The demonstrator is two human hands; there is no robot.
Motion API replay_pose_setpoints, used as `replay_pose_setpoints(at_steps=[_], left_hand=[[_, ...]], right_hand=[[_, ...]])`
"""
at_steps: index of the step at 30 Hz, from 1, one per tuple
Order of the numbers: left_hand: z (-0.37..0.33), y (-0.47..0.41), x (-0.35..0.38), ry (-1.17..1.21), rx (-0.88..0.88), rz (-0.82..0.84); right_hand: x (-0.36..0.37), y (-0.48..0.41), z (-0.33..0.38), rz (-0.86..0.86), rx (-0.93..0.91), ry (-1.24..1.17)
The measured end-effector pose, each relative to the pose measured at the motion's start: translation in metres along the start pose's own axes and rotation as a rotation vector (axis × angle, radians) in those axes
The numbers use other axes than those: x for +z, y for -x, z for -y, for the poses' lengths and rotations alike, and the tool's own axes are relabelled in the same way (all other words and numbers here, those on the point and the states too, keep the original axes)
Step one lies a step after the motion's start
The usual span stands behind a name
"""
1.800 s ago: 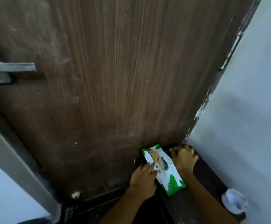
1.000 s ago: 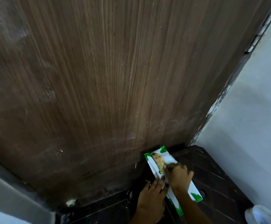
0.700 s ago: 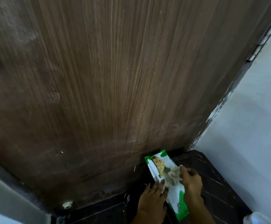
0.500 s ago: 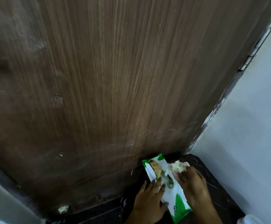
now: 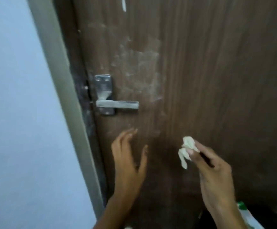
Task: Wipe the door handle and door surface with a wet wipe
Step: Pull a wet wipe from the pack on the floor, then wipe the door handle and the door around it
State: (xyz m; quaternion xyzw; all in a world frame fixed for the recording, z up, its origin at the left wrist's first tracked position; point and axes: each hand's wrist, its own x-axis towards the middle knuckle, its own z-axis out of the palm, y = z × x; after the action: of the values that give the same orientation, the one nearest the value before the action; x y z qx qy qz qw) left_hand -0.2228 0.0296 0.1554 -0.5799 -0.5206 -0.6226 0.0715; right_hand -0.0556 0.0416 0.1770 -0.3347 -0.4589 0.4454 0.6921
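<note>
Both hands have risen from the pack [image 5: 243, 212] on the floor to handle height. The right hand [image 5: 215, 176] pinches a crumpled wipe [image 5: 186, 150] at its fingertips, near the door [image 5: 217, 71] but apparently not yet touching. The left hand [image 5: 127, 159] is spread open, empty, below the handle [image 5: 118, 104]. The wipe looks light, limp and damp: best bunched under flat fingers, since a fingertip pinch may slip.
</note>
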Motion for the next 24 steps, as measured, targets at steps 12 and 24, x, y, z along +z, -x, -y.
replay_pose_setpoints(at_steps=[12,24], left_hand=[[0.060,-0.120,-0.072,-0.178,0.071,0.178],[0.071,-0.133,-0.075,-0.235,0.193,0.139]], right_hand=[[0.194,-0.024,-0.019,0.363,-1.059,0.958],[0.161,-0.030,-0.025,-0.066,-0.998,0.871]])
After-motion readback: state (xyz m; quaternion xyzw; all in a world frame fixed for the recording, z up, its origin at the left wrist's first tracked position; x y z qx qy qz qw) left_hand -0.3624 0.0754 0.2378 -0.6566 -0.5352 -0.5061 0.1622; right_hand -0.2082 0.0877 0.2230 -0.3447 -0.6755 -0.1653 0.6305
